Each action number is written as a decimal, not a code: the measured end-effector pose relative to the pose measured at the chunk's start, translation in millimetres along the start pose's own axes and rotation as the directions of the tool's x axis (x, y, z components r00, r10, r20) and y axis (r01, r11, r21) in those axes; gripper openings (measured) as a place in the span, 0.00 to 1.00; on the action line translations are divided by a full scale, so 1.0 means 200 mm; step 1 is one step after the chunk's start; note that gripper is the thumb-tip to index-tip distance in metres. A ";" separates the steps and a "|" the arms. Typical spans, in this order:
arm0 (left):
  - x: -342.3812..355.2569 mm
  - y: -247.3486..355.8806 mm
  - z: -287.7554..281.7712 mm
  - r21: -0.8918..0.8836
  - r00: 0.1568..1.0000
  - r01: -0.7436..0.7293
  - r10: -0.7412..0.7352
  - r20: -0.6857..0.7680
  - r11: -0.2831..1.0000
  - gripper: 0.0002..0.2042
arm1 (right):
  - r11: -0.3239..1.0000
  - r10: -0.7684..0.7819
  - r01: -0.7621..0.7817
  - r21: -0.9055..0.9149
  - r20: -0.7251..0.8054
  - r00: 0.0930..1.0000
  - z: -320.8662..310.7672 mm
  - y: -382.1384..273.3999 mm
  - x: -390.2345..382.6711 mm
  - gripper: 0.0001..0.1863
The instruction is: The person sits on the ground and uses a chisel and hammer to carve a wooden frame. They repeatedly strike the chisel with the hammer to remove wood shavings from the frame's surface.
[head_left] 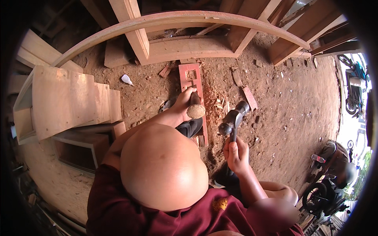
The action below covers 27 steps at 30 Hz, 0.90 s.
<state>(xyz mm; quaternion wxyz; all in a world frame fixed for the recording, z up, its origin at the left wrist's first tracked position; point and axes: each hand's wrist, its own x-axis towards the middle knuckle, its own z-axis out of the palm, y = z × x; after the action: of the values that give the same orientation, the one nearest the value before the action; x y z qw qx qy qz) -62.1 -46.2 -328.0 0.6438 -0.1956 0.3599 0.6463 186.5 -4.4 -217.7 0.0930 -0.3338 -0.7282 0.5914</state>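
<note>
A reddish wooden board (198,85) lies lengthwise on the ground in front of me, with a square mortise cut near its far end. My left hand (181,106) is closed around a chisel (195,109), whose wooden handle has a battered, flattened end facing up. The chisel's blade points down at the board, just on the near side of the square hole. In my right hand (238,154) is a ball-peen hammer (233,120), gripped by its handle. The hammer's dark head is raised to the right of the chisel, apart from it. My leg partly hides the near part of the board.
Pale wood shavings (220,101) and a short reddish offcut (249,98) lie right of the board. A curved wooden frame (189,15) spans the far side. Stepped wooden panels (71,98) stand at left, near a small white bottle (126,79). At right are a person (339,159) and motorcycles (356,88).
</note>
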 end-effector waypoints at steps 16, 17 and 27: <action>0.04 0.04 0.01 0.026 0.995 -0.067 0.069 -0.074 0.997 0.07 | 0.994 0.008 -0.003 0.111 -0.047 0.999 -0.01 -0.01 -0.03 0.31; 0.04 0.04 0.00 0.019 0.990 -0.080 0.081 -0.113 0.997 0.07 | 0.994 -0.009 0.014 0.104 -0.048 0.999 -0.01 -0.02 -0.03 0.31; 0.08 0.19 -0.09 -0.011 0.997 0.053 -0.052 0.055 0.999 0.10 | 0.991 -0.011 0.017 0.134 -0.048 0.999 -0.04 -0.03 -0.02 0.31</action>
<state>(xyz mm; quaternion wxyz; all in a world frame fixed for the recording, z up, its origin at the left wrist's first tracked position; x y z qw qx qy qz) -104.4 -44.9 -342.1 0.6691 -0.1912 0.3330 0.6363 191.5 -1.4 -209.7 0.1367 -0.3356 -0.6867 0.6302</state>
